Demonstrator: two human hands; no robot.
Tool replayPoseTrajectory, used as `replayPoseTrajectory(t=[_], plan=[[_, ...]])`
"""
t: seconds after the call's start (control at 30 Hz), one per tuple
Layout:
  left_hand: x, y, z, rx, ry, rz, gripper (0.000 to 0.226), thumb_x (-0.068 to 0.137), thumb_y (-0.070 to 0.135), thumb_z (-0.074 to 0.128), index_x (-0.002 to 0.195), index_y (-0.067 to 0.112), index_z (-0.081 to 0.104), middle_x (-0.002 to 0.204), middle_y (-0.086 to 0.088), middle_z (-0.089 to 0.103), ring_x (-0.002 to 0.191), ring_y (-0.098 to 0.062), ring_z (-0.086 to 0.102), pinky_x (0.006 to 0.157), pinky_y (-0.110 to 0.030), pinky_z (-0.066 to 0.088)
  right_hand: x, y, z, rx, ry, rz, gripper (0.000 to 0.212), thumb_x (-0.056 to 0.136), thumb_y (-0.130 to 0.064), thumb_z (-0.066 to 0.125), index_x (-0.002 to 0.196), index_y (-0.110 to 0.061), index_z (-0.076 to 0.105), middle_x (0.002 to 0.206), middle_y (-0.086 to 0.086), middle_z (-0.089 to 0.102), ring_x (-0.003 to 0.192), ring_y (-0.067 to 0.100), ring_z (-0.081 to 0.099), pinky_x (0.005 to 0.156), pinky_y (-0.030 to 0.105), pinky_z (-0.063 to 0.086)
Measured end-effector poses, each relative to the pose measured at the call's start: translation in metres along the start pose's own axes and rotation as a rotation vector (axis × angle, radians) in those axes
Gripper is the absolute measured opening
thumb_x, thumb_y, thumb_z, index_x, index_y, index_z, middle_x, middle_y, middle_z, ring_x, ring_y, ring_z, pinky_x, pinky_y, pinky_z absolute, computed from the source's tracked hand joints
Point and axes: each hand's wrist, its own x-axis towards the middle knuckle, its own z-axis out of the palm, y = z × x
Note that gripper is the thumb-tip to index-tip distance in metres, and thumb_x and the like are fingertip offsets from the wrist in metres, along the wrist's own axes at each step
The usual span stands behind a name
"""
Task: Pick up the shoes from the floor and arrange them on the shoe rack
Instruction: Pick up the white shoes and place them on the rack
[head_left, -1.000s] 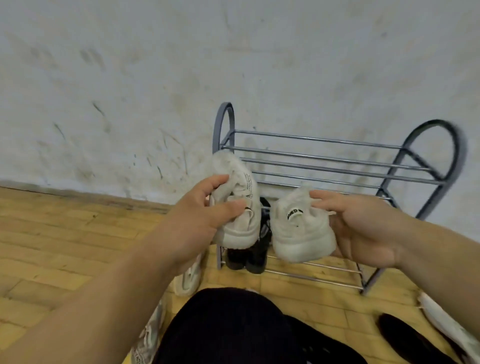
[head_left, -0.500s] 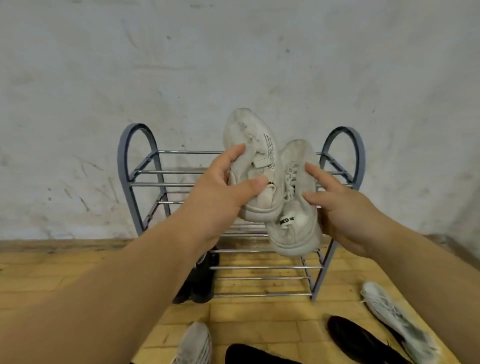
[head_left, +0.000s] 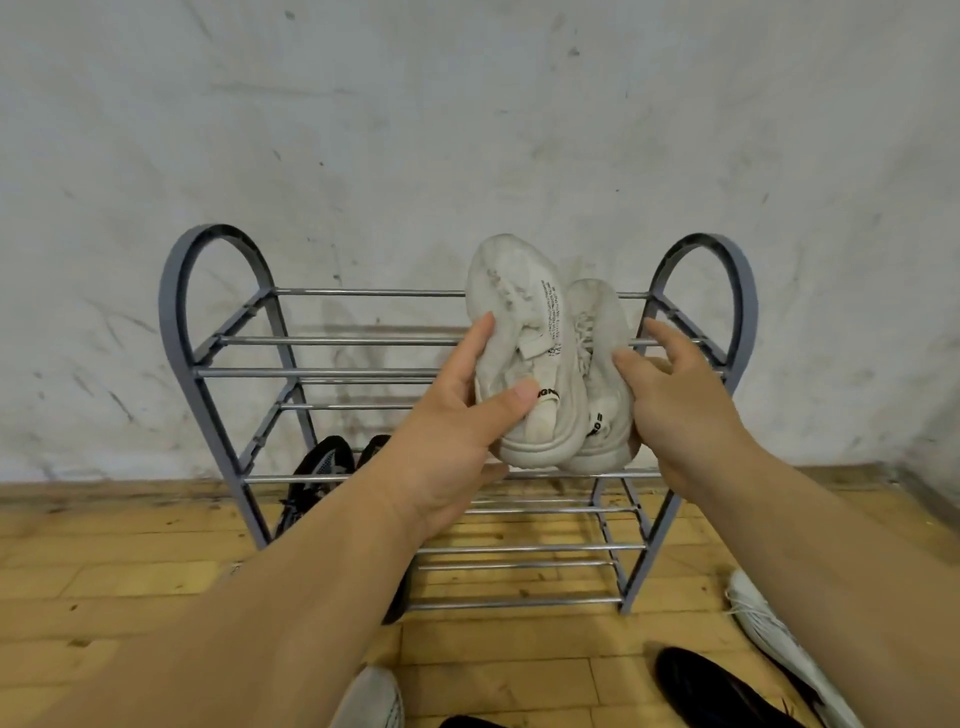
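A grey metal shoe rack (head_left: 218, 332) with arched ends stands against the wall. I hold two off-white sneakers side by side over the right half of its top tier, toes pointing toward the wall. My left hand (head_left: 457, 415) grips the left white sneaker (head_left: 519, 332) at its heel. My right hand (head_left: 675, 395) holds the right white sneaker (head_left: 597, 332) from its right side, index finger stretched out. Whether the soles touch the top bars is hidden. A pair of black shoes (head_left: 322, 467) sits on the rack's lower left.
On the wooden floor in front of the rack lie a white sneaker (head_left: 763, 634) at the right, a black shoe (head_left: 717, 691) beside it, and a grey shoe (head_left: 374, 696) at the bottom edge. A scuffed white wall backs the rack.
Both hands carried the two white sneakers up from in front of the lower tier to the right side of the top tier. The view swung to centre the rack.
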Motion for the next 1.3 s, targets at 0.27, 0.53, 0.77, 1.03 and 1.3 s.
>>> replayPoseTrajectory(t=[0.27,0.53,0.77,1.03,1.3], plan=[[0.006,-0.007,0.011,-0.011,-0.033,-0.050,0.089,0.099,0.030,0.067,0.151,0.069,0.006,0.135,0.024,0.065,0.117,-0.020,0.070,0.090,-0.054,0.059,-0.007,-0.007,0.003,0.071,-0.052,-0.004,0.058,0.091,-0.055,0.060,0.146,-0.052,0.044,0.150,-0.015,0.048,0.134,0.016,0.054,0.111,0.050,0.046],[0.001,-0.006,0.022,-0.004,-0.046,-0.045,0.041,0.106,0.045,0.051,0.145,0.055,0.044,0.129,0.014,0.071,0.120,-0.019,0.068,0.092,-0.054,0.057,-0.024,-0.015,-0.001,-0.012,-0.247,-0.068,0.050,0.107,-0.032,0.049,0.152,-0.049,0.033,0.107,-0.035,0.067,0.098,-0.011,0.069,0.083,0.018,0.056],[0.005,-0.007,0.027,-0.093,-0.060,-0.105,0.046,0.102,0.064,0.045,0.141,0.044,0.059,0.132,0.009,0.072,0.124,-0.022,0.067,0.105,-0.058,0.051,-0.028,-0.015,-0.003,0.049,-0.261,-0.048,0.054,0.106,-0.035,0.052,0.150,-0.057,0.028,0.105,-0.043,0.066,0.104,-0.007,0.069,0.090,0.027,0.056],[0.010,-0.021,0.040,-0.063,-0.017,0.021,0.048,0.110,0.046,0.038,0.158,0.047,0.033,0.143,0.015,0.064,0.126,-0.013,0.065,0.108,-0.049,0.051,-0.030,-0.005,0.003,0.039,-0.022,-0.018,0.044,0.106,-0.031,0.047,0.148,-0.044,0.049,0.138,-0.016,0.059,0.119,0.009,0.063,0.103,0.043,0.054],[0.005,-0.020,0.047,-0.187,0.026,-0.150,0.045,0.103,0.062,0.038,0.130,0.038,0.065,0.114,0.003,0.079,0.112,-0.031,0.073,0.100,-0.060,0.052,-0.028,-0.001,0.002,-0.082,0.100,-0.042,0.050,0.100,-0.016,0.042,0.138,-0.044,0.059,0.115,-0.011,0.074,0.095,0.020,0.074,0.086,0.052,0.062]])
